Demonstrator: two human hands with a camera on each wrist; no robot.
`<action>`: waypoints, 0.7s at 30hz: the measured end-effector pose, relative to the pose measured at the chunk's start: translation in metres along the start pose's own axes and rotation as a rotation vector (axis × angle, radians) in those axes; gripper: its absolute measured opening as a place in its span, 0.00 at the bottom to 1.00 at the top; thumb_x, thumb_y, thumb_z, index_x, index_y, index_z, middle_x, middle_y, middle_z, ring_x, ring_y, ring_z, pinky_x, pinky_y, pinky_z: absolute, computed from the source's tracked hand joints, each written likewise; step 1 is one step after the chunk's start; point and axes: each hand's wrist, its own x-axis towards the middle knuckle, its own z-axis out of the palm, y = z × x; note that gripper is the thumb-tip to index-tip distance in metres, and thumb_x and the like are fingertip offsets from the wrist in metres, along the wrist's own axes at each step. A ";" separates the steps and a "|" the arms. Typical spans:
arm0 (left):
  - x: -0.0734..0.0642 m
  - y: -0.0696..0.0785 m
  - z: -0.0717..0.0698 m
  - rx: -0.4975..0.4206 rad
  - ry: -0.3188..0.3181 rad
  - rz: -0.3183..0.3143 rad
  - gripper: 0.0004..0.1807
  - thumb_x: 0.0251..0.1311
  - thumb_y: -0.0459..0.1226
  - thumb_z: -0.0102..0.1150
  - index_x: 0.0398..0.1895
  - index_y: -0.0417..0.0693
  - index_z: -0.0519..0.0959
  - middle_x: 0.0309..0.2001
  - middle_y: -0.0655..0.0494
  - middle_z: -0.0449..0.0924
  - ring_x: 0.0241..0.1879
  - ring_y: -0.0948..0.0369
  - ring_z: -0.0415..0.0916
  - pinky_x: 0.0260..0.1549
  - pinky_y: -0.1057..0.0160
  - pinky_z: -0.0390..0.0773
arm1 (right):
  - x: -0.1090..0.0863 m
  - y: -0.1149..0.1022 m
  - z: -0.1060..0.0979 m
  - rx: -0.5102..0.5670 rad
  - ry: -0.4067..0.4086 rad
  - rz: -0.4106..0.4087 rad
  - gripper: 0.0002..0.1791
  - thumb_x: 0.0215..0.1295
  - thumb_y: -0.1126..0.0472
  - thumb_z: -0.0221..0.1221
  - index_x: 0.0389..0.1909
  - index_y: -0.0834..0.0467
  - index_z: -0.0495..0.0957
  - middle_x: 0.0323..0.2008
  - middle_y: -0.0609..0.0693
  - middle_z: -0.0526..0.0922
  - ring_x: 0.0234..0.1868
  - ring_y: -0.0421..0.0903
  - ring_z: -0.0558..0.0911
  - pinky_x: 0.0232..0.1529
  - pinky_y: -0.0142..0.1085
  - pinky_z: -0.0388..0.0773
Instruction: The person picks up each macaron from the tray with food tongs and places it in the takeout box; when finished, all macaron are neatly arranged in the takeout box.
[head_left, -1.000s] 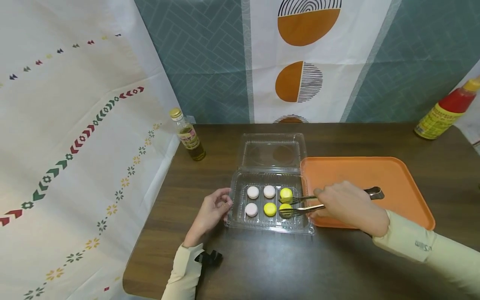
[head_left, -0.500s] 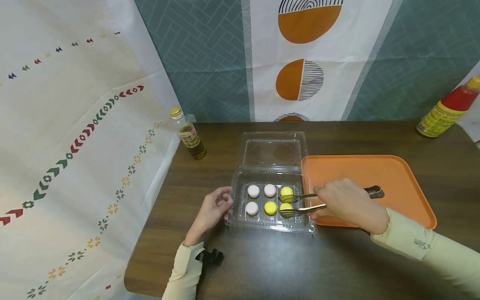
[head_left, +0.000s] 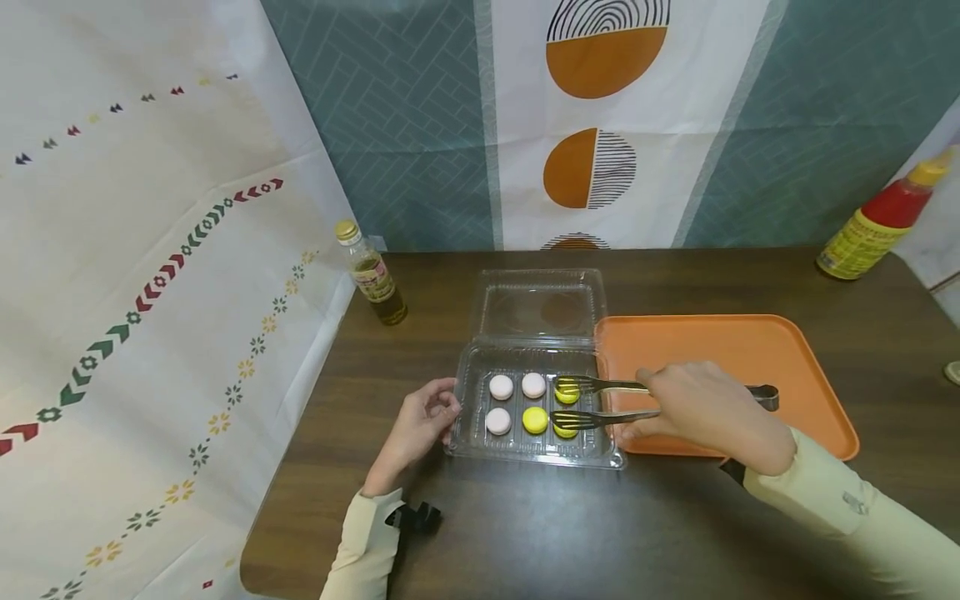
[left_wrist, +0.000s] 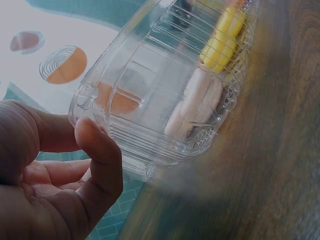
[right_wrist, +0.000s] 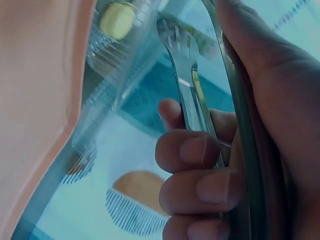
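An open clear plastic clamshell box (head_left: 465, 417) lies on the table with its lid folded back. Inside sit pale macarons (head_left: 498, 421) and yellow macarons (head_left: 535, 420), in two rows. My left hand (head_left: 420, 421) pinches the box's left rim; the left wrist view shows thumb and finger on the clear edge. With my right hand (head_left: 708, 408) I grip metal tongs (head_left: 618, 385) around their middle. The slotted tong tips are spread apart above the two rightmost yellow macarons (head_left: 567, 393), partly covering them. Whether the tips touch them I cannot tell.
An orange tray (head_left: 795, 367) lies right of the box, under my right hand, its left edge against the box. An oil bottle (head_left: 377, 283) stands at the back left. A red and yellow bottle (head_left: 870, 233) stands at the back right. Patterned cloth (head_left: 412, 125) hangs behind the table.
The tong tips have spread a little wider and seem slightly raised over the right-hand yellow macarons. My left hand stays on the box rim. The head view has shifted slightly.
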 end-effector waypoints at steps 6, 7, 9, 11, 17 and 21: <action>0.000 -0.001 0.000 -0.009 -0.001 0.000 0.21 0.68 0.21 0.53 0.62 0.21 0.67 0.35 0.42 0.75 0.21 0.62 0.71 0.18 0.66 0.75 | -0.006 0.007 -0.004 0.096 0.006 0.071 0.37 0.51 0.31 0.70 0.43 0.61 0.80 0.15 0.39 0.68 0.15 0.38 0.66 0.15 0.35 0.62; 0.000 -0.001 0.000 -0.011 -0.001 -0.002 0.21 0.68 0.21 0.53 0.62 0.21 0.67 0.36 0.42 0.75 0.21 0.62 0.71 0.18 0.66 0.75 | -0.006 0.008 -0.005 0.115 0.004 0.083 0.37 0.51 0.33 0.71 0.44 0.62 0.80 0.16 0.39 0.70 0.16 0.37 0.67 0.16 0.35 0.64; 0.000 -0.002 0.000 -0.016 0.000 -0.008 0.21 0.68 0.21 0.53 0.62 0.21 0.67 0.36 0.42 0.75 0.22 0.62 0.71 0.18 0.66 0.75 | -0.007 0.010 -0.006 0.149 0.002 0.108 0.36 0.52 0.34 0.71 0.45 0.61 0.80 0.19 0.39 0.74 0.19 0.37 0.71 0.18 0.36 0.67; 0.000 -0.002 0.000 -0.020 0.001 -0.012 0.21 0.68 0.21 0.53 0.62 0.21 0.67 0.36 0.42 0.75 0.22 0.63 0.71 0.18 0.66 0.75 | -0.007 0.012 -0.007 0.180 0.009 0.124 0.35 0.53 0.33 0.70 0.45 0.61 0.80 0.23 0.39 0.78 0.21 0.37 0.74 0.20 0.37 0.71; 0.001 -0.002 0.000 -0.007 0.008 -0.005 0.21 0.68 0.21 0.54 0.62 0.22 0.68 0.36 0.43 0.75 0.22 0.63 0.71 0.18 0.67 0.75 | -0.007 0.021 -0.011 0.263 0.050 0.210 0.43 0.56 0.25 0.62 0.46 0.64 0.78 0.23 0.44 0.77 0.22 0.41 0.73 0.22 0.38 0.72; 0.000 -0.001 -0.001 0.014 0.007 -0.012 0.20 0.68 0.22 0.54 0.62 0.23 0.69 0.36 0.42 0.75 0.22 0.62 0.72 0.18 0.66 0.76 | -0.009 0.029 -0.014 0.297 0.103 0.300 0.45 0.59 0.27 0.60 0.52 0.67 0.76 0.20 0.47 0.75 0.20 0.44 0.73 0.21 0.39 0.70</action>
